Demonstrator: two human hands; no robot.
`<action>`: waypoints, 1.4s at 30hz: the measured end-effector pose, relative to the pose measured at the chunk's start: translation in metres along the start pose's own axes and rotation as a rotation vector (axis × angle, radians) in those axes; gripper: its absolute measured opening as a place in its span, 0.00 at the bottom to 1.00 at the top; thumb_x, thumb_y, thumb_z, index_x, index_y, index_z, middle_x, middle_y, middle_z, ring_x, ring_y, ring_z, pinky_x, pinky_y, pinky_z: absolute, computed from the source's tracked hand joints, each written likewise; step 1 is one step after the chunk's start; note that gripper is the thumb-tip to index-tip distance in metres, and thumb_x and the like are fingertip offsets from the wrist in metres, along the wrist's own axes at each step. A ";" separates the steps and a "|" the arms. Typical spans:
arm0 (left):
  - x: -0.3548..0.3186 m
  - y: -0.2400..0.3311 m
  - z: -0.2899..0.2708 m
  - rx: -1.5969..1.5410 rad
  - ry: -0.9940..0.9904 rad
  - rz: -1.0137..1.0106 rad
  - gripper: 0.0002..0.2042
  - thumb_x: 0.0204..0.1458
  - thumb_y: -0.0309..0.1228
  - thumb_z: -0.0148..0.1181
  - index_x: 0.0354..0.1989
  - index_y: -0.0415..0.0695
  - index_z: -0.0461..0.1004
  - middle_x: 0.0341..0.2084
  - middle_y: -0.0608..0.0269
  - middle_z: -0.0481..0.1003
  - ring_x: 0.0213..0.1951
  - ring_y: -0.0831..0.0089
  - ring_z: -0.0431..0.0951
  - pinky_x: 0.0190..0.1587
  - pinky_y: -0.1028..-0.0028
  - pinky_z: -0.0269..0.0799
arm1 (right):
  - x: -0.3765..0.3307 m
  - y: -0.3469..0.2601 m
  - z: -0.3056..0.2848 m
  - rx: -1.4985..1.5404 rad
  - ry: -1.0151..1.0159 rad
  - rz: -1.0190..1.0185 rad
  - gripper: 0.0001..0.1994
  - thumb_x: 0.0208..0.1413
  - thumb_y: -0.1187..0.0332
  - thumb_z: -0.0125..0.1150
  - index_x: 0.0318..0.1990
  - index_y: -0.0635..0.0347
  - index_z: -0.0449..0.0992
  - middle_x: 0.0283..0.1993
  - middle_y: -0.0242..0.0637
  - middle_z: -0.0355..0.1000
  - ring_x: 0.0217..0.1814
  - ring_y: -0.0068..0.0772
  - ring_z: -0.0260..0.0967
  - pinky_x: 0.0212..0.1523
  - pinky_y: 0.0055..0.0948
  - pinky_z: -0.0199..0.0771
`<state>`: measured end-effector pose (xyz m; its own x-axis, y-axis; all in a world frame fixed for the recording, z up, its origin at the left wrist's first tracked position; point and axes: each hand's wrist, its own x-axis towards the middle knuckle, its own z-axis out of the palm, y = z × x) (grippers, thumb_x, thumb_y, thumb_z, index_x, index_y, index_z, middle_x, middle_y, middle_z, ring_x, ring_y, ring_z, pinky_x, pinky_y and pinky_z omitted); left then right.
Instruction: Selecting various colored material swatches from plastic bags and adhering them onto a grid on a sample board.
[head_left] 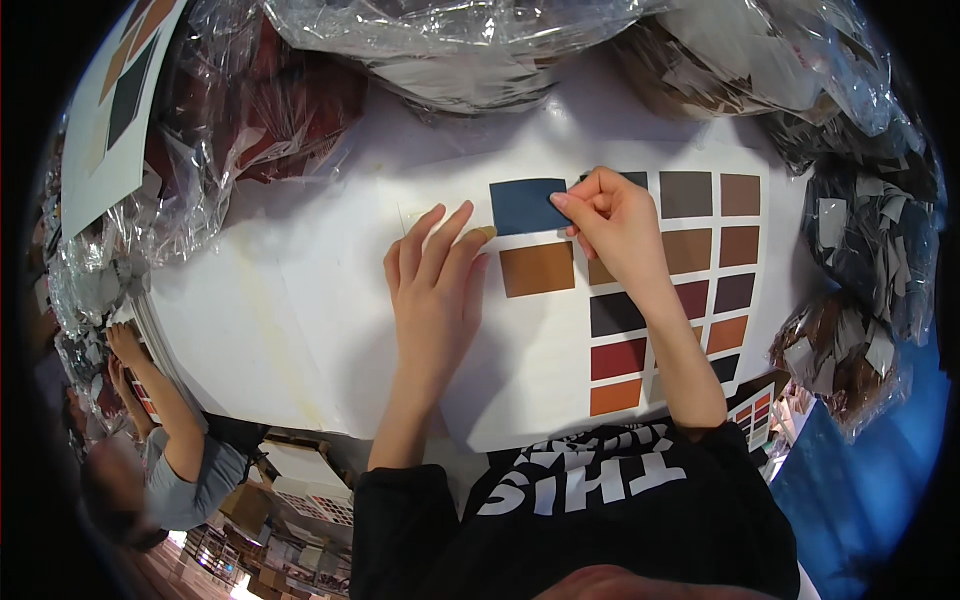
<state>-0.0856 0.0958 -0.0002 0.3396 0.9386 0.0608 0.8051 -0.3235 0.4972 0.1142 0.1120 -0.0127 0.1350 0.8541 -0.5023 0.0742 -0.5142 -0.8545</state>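
A dark blue rectangular swatch point(527, 207) lies at the top of a white sheet point(535, 340). Thumb and fingers of my right hand point(615, 225) pinch it at its right edge. My left hand point(432, 275) is open, fingers spread, just left of the swatch; a small yellowish covering point(487, 232) shows on one fingertip, close to the lower left corner. Directly below is a brown swatch point(537, 269). Rows of other coloured swatches, among them a dark red one point(618, 356) and an orange one point(615, 397), fill the sheet's right part. My right hand and forearm hide some.
Clear plastic bags of cut pieces point(470, 50) line the table's far side, with more bags point(865, 240) at the right. A swatch board point(120, 110) stands at the upper left. At the lower left, another person point(180, 470) handles a stack of sheets point(150, 330).
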 end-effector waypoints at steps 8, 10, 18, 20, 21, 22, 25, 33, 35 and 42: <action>0.010 -0.007 0.004 0.026 -0.079 0.124 0.15 0.47 0.24 0.60 0.46 0.44 0.75 0.56 0.70 0.70 0.58 0.63 0.66 0.57 0.63 0.59 | 0.001 0.004 0.000 0.000 -0.005 -0.005 0.08 0.56 0.72 0.61 0.28 0.64 0.70 0.15 0.27 0.66 0.15 0.10 0.58 0.17 0.14 0.57; 0.013 -0.005 0.003 0.033 -0.138 0.162 0.16 0.47 0.27 0.61 0.46 0.43 0.74 0.57 0.70 0.69 0.59 0.64 0.65 0.58 0.62 0.58 | 0.001 0.003 0.001 -0.005 -0.005 0.005 0.08 0.56 0.72 0.62 0.28 0.64 0.70 0.16 0.27 0.67 0.15 0.10 0.59 0.17 0.14 0.57; 0.011 -0.008 0.004 0.148 -0.193 0.205 0.21 0.48 0.33 0.62 0.52 0.46 0.72 0.59 0.72 0.66 0.61 0.71 0.63 0.61 0.57 0.53 | 0.000 0.005 0.003 -0.094 0.016 0.003 0.10 0.55 0.69 0.62 0.27 0.65 0.70 0.17 0.34 0.71 0.17 0.17 0.65 0.20 0.20 0.61; 0.011 -0.007 0.004 0.148 -0.192 0.218 0.21 0.48 0.33 0.62 0.52 0.46 0.72 0.59 0.72 0.66 0.61 0.71 0.63 0.61 0.57 0.53 | -0.001 -0.001 0.001 -0.126 0.011 0.002 0.10 0.55 0.70 0.62 0.27 0.65 0.69 0.18 0.36 0.72 0.17 0.23 0.67 0.20 0.23 0.63; 0.012 -0.006 0.004 0.172 -0.195 0.230 0.22 0.48 0.34 0.63 0.52 0.45 0.71 0.59 0.70 0.66 0.61 0.70 0.63 0.61 0.57 0.53 | -0.001 -0.003 0.000 -0.162 0.001 0.003 0.10 0.55 0.70 0.61 0.27 0.65 0.69 0.18 0.38 0.72 0.17 0.29 0.68 0.21 0.26 0.64; 0.012 -0.005 0.005 0.195 -0.197 0.244 0.22 0.48 0.35 0.63 0.53 0.44 0.71 0.60 0.69 0.65 0.61 0.70 0.62 0.61 0.57 0.52 | -0.001 -0.002 0.001 -0.160 0.007 0.001 0.10 0.55 0.70 0.61 0.27 0.65 0.69 0.18 0.38 0.72 0.17 0.29 0.68 0.21 0.26 0.64; 0.008 0.010 0.006 0.212 -0.183 0.206 0.23 0.47 0.37 0.63 0.52 0.42 0.72 0.60 0.64 0.66 0.62 0.66 0.61 0.62 0.55 0.50 | -0.002 -0.006 0.002 -0.420 0.050 -0.134 0.10 0.54 0.69 0.61 0.32 0.64 0.67 0.20 0.43 0.71 0.20 0.44 0.70 0.22 0.34 0.67; 0.016 0.033 0.037 0.068 -0.200 0.362 0.28 0.49 0.37 0.62 0.57 0.36 0.66 0.61 0.53 0.63 0.63 0.59 0.61 0.63 0.57 0.55 | -0.058 -0.004 -0.060 -0.642 0.289 -0.133 0.14 0.56 0.65 0.60 0.44 0.61 0.66 0.27 0.41 0.72 0.30 0.46 0.73 0.32 0.37 0.72; 0.016 0.032 0.040 0.034 -0.159 0.351 0.27 0.50 0.36 0.61 0.58 0.36 0.66 0.61 0.52 0.63 0.63 0.58 0.61 0.63 0.59 0.57 | -0.085 0.019 -0.099 -0.803 0.468 -0.407 0.15 0.56 0.68 0.59 0.49 0.62 0.67 0.38 0.45 0.72 0.39 0.44 0.73 0.40 0.35 0.72; -0.024 0.072 0.024 -0.137 -0.154 0.444 0.23 0.54 0.38 0.58 0.55 0.39 0.67 0.58 0.52 0.65 0.63 0.56 0.61 0.64 0.57 0.55 | -0.148 0.101 -0.225 -0.626 0.414 0.025 0.25 0.62 0.68 0.51 0.66 0.61 0.57 0.39 0.38 0.70 0.38 0.28 0.68 0.42 0.29 0.69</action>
<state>-0.0242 0.0469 0.0130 0.7122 0.6813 0.1692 0.4978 -0.6601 0.5625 0.3244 -0.0841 0.0051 0.4954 0.8059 -0.3243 0.5974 -0.5871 -0.5464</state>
